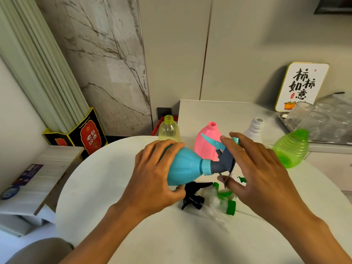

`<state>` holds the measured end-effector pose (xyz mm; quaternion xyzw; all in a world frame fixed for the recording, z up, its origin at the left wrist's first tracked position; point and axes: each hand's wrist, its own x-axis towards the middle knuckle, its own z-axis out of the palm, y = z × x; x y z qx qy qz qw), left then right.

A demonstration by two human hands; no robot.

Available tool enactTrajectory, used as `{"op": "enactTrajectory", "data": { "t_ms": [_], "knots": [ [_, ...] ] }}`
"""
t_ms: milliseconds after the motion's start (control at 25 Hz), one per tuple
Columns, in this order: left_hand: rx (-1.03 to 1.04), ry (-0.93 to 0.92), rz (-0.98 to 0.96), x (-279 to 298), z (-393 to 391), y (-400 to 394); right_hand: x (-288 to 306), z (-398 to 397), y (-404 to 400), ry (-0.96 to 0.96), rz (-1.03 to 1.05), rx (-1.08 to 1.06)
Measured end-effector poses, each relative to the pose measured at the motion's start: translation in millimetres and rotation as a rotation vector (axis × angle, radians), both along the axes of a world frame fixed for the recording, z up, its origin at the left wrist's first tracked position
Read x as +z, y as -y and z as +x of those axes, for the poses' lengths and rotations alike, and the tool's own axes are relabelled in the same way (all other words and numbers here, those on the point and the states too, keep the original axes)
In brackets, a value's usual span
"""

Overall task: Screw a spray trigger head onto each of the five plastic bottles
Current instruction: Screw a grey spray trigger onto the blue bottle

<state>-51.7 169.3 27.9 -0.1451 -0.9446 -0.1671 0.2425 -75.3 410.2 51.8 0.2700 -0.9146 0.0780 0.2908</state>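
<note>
My left hand (154, 174) grips a blue bottle (182, 166) tilted on its side above the white round table (133, 216). A grey and blue trigger head (222, 159) sits on its neck, and my right hand (255, 172) is wrapped around that head. Upright at the table's far side stand a yellow bottle (168, 131), a pink bottle (208, 141), a white bottle (254, 128) and a green bottle (291, 149), all with bare necks. Loose on the table under my hands lie a black trigger head (193, 196) and green and white trigger heads (226, 201).
A counter behind the table carries a tray of clear glasses (320, 119) and a framed sign (302, 86). At the left stand a black and red box (89, 136) and a low wooden stand (47, 168) with papers.
</note>
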Motion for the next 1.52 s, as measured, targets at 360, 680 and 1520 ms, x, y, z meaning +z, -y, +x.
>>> {"op": "enactTrajectory", "data": {
  "t_ms": [360,680,1520],
  "knots": [
    [0.002,-0.033,-0.032,5.7,-1.7,5.6,2.5,-3.7,-14.6,0.366,-0.234,0.206],
    [0.023,-0.173,-0.175,6.5,0.9,-1.4,-8.4,0.7,18.6,1.152,-1.315,0.257],
    [0.030,0.028,-0.075,5.7,3.0,-7.3,-24.8,3.8,24.5,0.695,-0.916,0.092]
  ]
}}
